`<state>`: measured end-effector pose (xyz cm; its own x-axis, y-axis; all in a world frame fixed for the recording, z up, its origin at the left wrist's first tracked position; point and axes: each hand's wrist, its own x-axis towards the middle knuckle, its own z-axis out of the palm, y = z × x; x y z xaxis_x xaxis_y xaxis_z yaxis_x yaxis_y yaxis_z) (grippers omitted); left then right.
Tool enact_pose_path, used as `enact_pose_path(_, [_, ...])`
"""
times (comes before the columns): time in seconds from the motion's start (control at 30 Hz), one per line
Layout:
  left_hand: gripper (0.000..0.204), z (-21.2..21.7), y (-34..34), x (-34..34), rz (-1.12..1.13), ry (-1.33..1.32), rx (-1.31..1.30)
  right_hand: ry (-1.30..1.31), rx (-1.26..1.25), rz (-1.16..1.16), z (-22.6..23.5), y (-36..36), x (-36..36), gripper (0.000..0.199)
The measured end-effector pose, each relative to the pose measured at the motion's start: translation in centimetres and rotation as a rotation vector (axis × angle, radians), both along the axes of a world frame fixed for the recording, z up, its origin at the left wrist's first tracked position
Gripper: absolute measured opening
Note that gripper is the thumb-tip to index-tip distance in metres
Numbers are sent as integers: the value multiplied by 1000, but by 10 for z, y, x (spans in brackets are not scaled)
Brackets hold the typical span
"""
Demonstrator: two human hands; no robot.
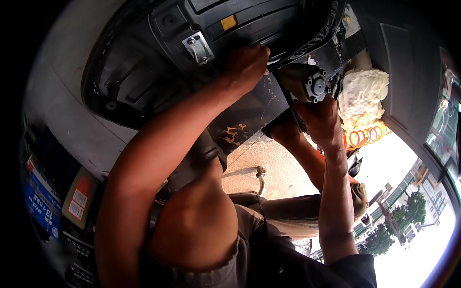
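Observation:
A black seat (pixel 129 72), which looks like a motorcycle seat, lies underside up at the top, its dark cover (pixel 314 41) gathered in folds along the right rim. My left hand (pixel 247 67) reaches across its plastic base, fingers curled closed on the cover's edge; the fingertips are partly hidden. Close by on the right, my right hand (pixel 321 117) is wrapped around the handle of an air staple gun (pixel 298 80). The gun's round capped end faces me, and its front end reaches the seat's rim. A metal bracket (pixel 198 48) and a yellow pad (pixel 229 22) sit on the base.
Under the seat is a dark, scuffed board (pixel 249 113). An orange coiled hose (pixel 362 138) hangs at the right below a cream foam piece (pixel 365 91). Boxes (pixel 79 198) stand at the lower left. My bare knee (pixel 197 221) rises between my arms.

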<state>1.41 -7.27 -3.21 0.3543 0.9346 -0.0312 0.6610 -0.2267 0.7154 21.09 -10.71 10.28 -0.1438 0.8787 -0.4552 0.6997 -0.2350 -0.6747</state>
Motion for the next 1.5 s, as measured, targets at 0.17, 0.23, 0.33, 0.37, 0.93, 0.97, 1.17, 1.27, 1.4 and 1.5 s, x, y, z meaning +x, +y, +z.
enact_pose_path(0.17, [36,-5,-8,0,34,9,126,-48,81,43,-18,12,-9,33])
enact_pose_path(0.23, [36,-7,-9,-1,38,-3,146,-65,36,33,-19,13,-11,33])
enact_pose_path(0.33, [35,-9,-11,-2,41,-21,175,-65,25,17,-24,11,-10,32])
enact_pose_path(0.37, [35,-9,-12,-4,41,-27,183,-68,40,12,-28,8,-9,31])
enact_pose_path(0.93, [33,-3,-68,-20,-112,250,319,21,-19,13,-26,6,-16,41])
enact_pose_path(0.97, [34,-3,-69,-19,-109,257,331,-9,-22,13,-28,6,-18,41])
enact_pose_path(1.17, [36,-11,-71,-15,-79,250,354,-117,-51,6,-30,7,-27,38])
enact_pose_path(1.27, [38,-13,-72,-15,-67,256,321,-91,-35,5,-27,6,-28,32])
enact_pose_path(1.4, [40,-7,-69,-18,-79,292,342,-109,26,47,-33,2,-21,27])
enact_pose_path(1.5, [38,-5,-68,-15,-67,295,326,-143,-54,43,-30,3,-26,31])
